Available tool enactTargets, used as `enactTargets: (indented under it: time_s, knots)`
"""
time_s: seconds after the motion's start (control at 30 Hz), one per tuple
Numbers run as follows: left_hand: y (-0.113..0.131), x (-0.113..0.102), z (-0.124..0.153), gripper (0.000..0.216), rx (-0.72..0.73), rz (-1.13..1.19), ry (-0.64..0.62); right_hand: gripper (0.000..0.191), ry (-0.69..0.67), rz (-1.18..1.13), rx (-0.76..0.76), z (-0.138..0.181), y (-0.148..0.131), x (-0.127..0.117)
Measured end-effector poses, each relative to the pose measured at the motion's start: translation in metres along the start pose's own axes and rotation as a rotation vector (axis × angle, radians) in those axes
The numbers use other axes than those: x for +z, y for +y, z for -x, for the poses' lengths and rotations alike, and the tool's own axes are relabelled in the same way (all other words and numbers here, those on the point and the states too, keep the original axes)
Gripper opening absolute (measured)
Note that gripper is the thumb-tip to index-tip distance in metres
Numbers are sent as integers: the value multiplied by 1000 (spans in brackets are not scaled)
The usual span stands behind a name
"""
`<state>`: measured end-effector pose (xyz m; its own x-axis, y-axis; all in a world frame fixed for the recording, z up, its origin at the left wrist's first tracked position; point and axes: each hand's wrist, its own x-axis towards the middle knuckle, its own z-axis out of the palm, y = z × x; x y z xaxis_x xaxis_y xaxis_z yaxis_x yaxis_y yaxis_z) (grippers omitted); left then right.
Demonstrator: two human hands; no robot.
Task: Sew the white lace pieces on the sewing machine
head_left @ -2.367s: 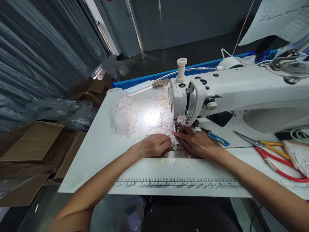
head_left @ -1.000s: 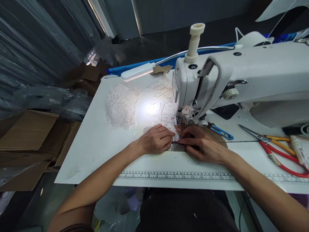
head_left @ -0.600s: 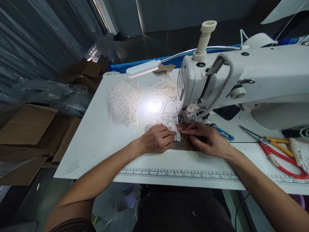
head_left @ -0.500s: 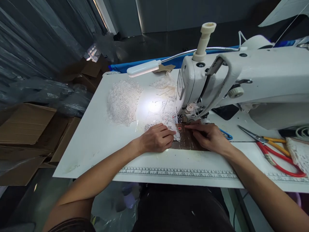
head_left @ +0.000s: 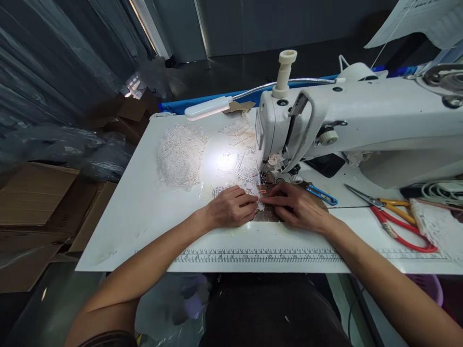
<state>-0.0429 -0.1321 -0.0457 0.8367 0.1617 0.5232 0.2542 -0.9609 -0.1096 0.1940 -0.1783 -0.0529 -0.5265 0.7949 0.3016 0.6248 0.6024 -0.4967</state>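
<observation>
Holds lace flat at the machine's foot with both hands.
Presses the lace point(head_left: 251, 187) onto the surface point(head_left: 144, 207) just in front of the machine point(head_left: 325, 120), right below its needle, with a small red tag point(head_left: 263, 191) showing between the fingertips. Rests the left hand point(head_left: 231, 207) to the left of the machine's needle, fingers loosely bent, tips down on the lace, closed around nothing. Stretches the right hand point(head_left: 298, 207) in from the machine's front, fingers pointing at the tag; cannot tell whether pinching the edge or only pressing it. Has a lace pile point(head_left: 179, 154) well left of the machine, blue snips point(head_left: 321, 195) touching the surface just beside the machine's base, and red scissors point(head_left: 398, 217) farther right along the machine's front.
</observation>
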Motion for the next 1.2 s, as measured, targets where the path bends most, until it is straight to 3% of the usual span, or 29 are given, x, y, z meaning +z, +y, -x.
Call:
enactTargets:
  time_s: [0.13, 0.33, 0.6, 1.2]
  knots:
    - [0, -2, -1, 12, -2, 59, 6, 35, -34, 91, -53, 0, -4, -1]
    - [-5, -1, -1, 18, -194, 15, 66, 32, -38, 107, -44, 2, -6, 1]
    - [-8, 1, 4, 25, -177, -8, -110, 33, -25, 120, -50, 2, -6, 2]
    - [-7, -1, 4, 22, -235, 33, -124, 32, -13, 134, -58, 2, -8, 2]
